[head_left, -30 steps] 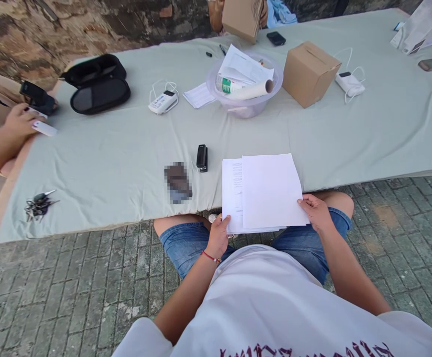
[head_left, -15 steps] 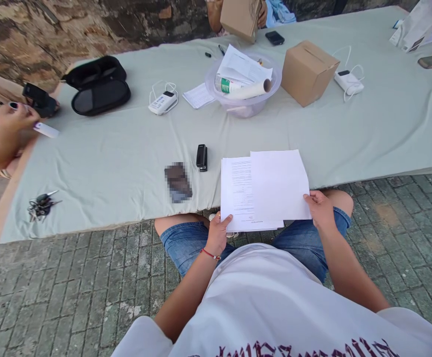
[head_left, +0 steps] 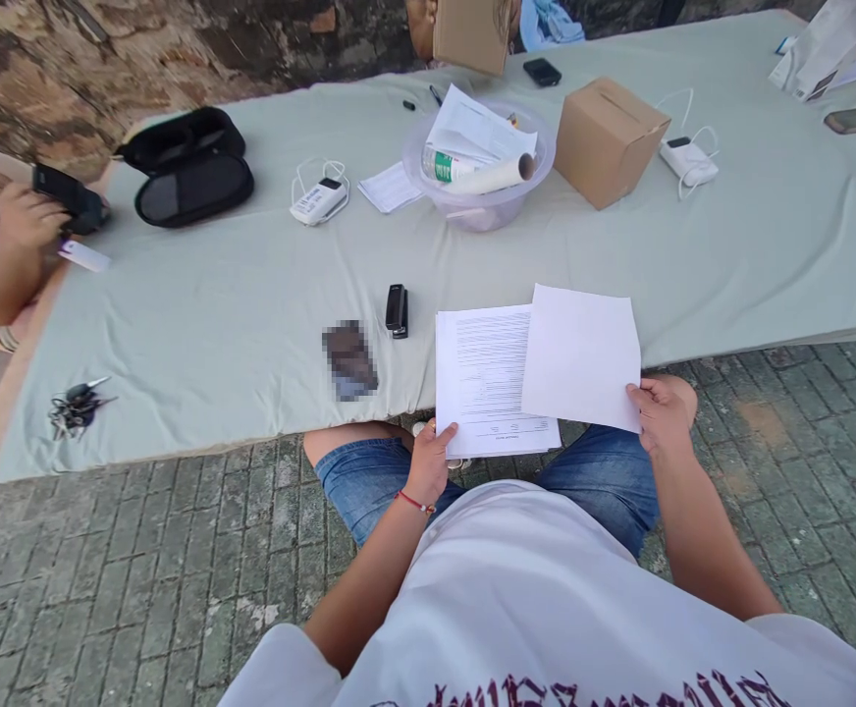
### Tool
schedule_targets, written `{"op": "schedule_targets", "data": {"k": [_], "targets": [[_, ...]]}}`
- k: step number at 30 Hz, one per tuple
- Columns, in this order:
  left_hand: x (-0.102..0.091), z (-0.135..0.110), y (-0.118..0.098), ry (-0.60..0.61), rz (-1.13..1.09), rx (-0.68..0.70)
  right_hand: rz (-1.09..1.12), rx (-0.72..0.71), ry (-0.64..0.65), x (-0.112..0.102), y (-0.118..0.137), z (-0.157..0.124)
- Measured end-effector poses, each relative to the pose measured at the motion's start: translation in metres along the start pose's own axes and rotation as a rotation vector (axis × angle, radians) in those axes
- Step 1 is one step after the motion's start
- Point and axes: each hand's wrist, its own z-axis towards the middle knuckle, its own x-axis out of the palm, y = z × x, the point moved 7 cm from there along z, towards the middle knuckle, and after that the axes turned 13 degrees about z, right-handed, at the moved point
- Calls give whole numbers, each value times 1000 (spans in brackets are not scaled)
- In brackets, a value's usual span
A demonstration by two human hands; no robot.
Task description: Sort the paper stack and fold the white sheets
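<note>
My left hand (head_left: 432,462) grips the lower left corner of a stack of printed sheets (head_left: 483,363), thumb on top. The stack overlaps the table's front edge and hangs partly over my lap. My right hand (head_left: 660,412) pinches the lower right corner of a single sheet (head_left: 582,353), whose upward side is blank. This sheet is turned slightly and covers the right part of the stack. Left of the papers, a black stapler (head_left: 397,311) lies on the cloth, with a pixelated dark flat object (head_left: 351,360) beside it.
A plastic basin (head_left: 479,211) with papers and a roll stands behind, next to a cardboard box (head_left: 609,142). Keys (head_left: 79,407), an open black case (head_left: 196,191) and white devices with cables (head_left: 319,201) lie around. Another person's hand (head_left: 26,216) holds a black device at left.
My right hand has drawn the blank sheet to the right and turned it, uncovering more of the printed page. My left hand stays at the stack's corner.
</note>
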Motion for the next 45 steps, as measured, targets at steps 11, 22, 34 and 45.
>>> {"op": "schedule_targets", "data": {"k": [11,22,34,45], "targets": [[1,2,7,48,-1,-9,-88,36,112,20,-12,-10],[3,3,10,66,-20,55,-352,118,412,58,-49,-35],[-3,-2,10,189,-27,-4,53,562,622,92,-77,-62],[5,-3,10,134,-20,-35,102,638,569,103,-89,-64]]}}
